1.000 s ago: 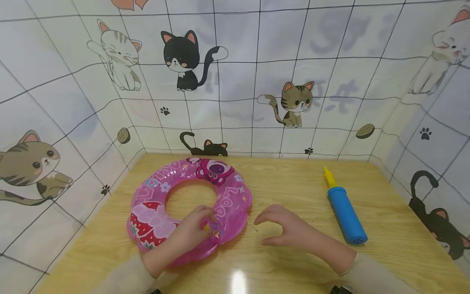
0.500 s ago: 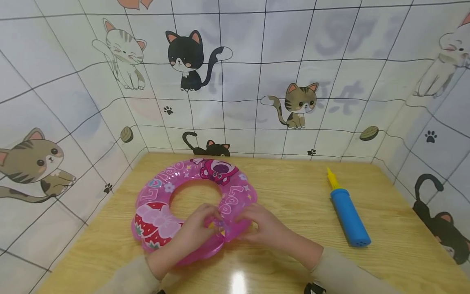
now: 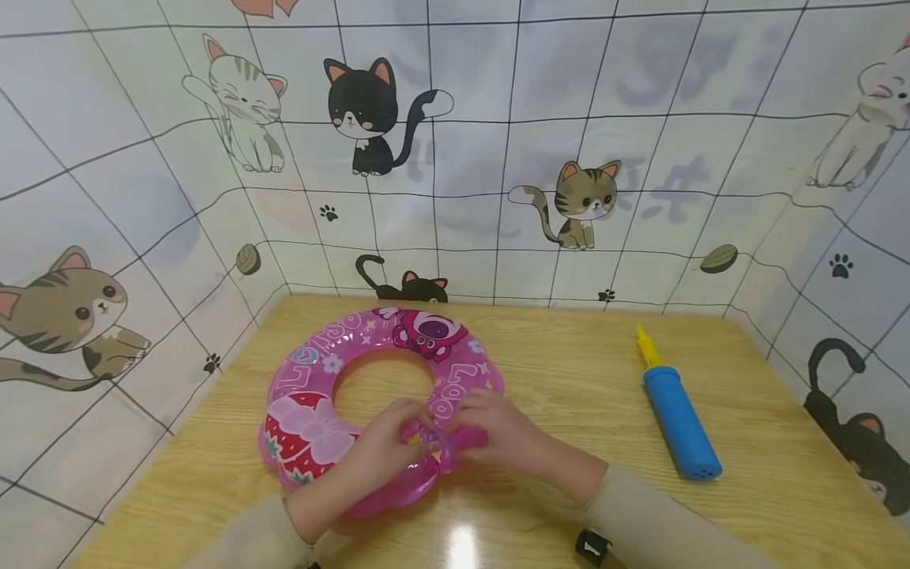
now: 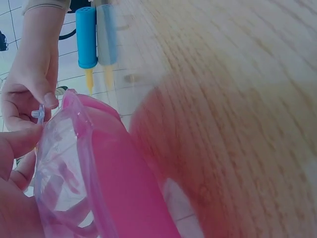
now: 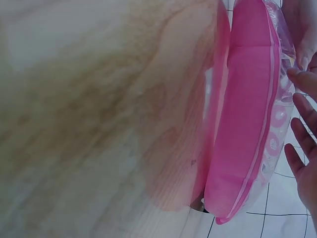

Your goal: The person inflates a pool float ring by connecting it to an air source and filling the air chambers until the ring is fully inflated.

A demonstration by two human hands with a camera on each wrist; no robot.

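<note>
A pink inflatable swim ring (image 3: 302, 371), printed with strawberries, lettering and a pink bear, lies on the wooden table. Its near right part is between my two hands. My left hand (image 3: 389, 442) pinches the ring beside a small clear valve (image 4: 38, 114), which stands up from the film. From the right, my right hand (image 3: 508, 431) comes in with its thumb and forefinger at the same spot, fingertips close to the left ones. Its other fingers (image 5: 303, 134) spread loosely over the ring's printed top in the right wrist view.
To the right on the table (image 3: 569, 356) lies a blue hand pump (image 3: 682, 423) with a yellow nozzle (image 3: 647, 348). Cat-printed tiled sheets (image 3: 469, 158) wall the table at the back and both sides.
My right hand has moved left from the bare table onto the swim ring, meeting the left hand at the valve. The left hand stays at the ring. The view has shifted slightly.
</note>
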